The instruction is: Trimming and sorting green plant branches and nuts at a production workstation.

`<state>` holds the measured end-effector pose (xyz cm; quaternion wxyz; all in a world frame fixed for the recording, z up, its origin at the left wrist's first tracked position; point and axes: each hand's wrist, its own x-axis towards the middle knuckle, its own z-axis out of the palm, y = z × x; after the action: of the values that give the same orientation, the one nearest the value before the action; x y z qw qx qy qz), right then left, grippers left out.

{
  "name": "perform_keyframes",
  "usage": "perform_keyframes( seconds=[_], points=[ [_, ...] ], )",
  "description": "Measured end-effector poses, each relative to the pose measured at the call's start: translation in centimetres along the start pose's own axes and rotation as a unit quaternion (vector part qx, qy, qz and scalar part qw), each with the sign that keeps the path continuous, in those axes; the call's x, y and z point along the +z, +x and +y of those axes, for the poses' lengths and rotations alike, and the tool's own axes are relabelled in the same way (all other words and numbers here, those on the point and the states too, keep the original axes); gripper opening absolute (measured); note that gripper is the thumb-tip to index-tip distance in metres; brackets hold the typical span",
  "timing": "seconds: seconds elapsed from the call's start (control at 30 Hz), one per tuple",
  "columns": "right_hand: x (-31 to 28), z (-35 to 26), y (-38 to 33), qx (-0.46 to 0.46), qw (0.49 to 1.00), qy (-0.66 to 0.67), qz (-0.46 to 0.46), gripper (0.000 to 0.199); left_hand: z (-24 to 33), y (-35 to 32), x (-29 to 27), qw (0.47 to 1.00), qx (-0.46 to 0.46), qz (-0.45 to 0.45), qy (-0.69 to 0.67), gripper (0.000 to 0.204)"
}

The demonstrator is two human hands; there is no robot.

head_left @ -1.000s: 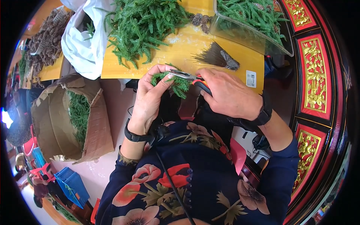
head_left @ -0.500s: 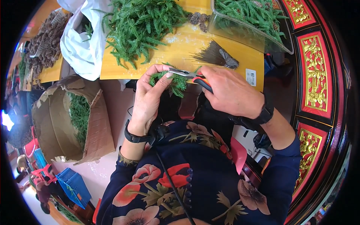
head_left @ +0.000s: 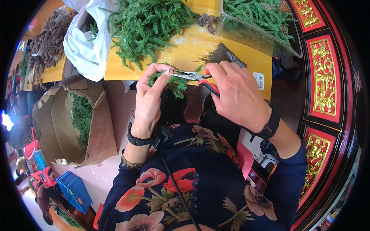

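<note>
My left hand [head_left: 150, 90] pinches a small artificial pine sprig [head_left: 174, 85] between thumb and fingers, just off the table's near edge. In my right hand [head_left: 241, 92] is a pair of pliers [head_left: 211, 87] with red and black handles. Their metal jaws reach left to my left fingertips, at the sprig's stem; what exactly lies between the jaws is too small to tell. On the table beyond my right hand lies a bundle of thin dark wires [head_left: 217, 54], its end wrapped in grey.
A heap of green pine sprigs [head_left: 146, 30] covers the yellow table [head_left: 185, 50]. Beside it are small pine cones [head_left: 207, 21] and a clear bin [head_left: 250, 36] of sprigs. Left are a white bag [head_left: 85, 48], an open cardboard box [head_left: 102, 131] and a blue crate [head_left: 75, 192]. Carved red-gold panels [head_left: 323, 77] stand right.
The pliers' handles have spread slightly and their jaws lie further across my left fingertips. Both hands have shifted a little to the left, with the sprig still held.
</note>
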<state>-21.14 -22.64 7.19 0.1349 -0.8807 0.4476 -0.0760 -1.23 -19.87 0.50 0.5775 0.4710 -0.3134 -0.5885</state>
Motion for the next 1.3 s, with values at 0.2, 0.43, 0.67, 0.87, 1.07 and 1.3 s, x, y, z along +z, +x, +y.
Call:
perform_keyframes(
  seconds=[0.2,0.43,0.67,0.87,1.07,1.3],
  points=[
    [0.3,-0.4,0.3,-0.008,0.992,-0.113,0.063,0.044,0.4,-0.2,0.0,0.999,-0.019,-0.008,-0.030,0.013],
    [-0.3,-0.6,0.2,-0.008,0.998,-0.046,0.045,0.043,0.6,-0.3,-0.2,0.998,-0.037,-0.009,-0.044,0.013],
    [-0.2,-0.7,-0.3,-0.001,0.999,0.013,0.041,0.037,0.9,-0.3,0.5,1.000,0.007,0.006,0.002,0.015],
    [-0.2,-0.6,-0.3,0.024,0.995,0.097,0.026,0.030,0.9,-0.6,0.3,0.997,0.064,-0.009,0.048,0.017],
    [-0.2,-0.4,0.0,0.058,0.980,0.172,-0.080,0.028,1.1,-0.8,0.5,0.995,0.086,-0.019,0.055,0.018],
    [-0.2,-0.2,0.0,0.064,0.974,0.198,-0.088,0.032,1.3,-0.9,0.5,0.997,0.069,-0.035,0.026,0.018]
  ],
)
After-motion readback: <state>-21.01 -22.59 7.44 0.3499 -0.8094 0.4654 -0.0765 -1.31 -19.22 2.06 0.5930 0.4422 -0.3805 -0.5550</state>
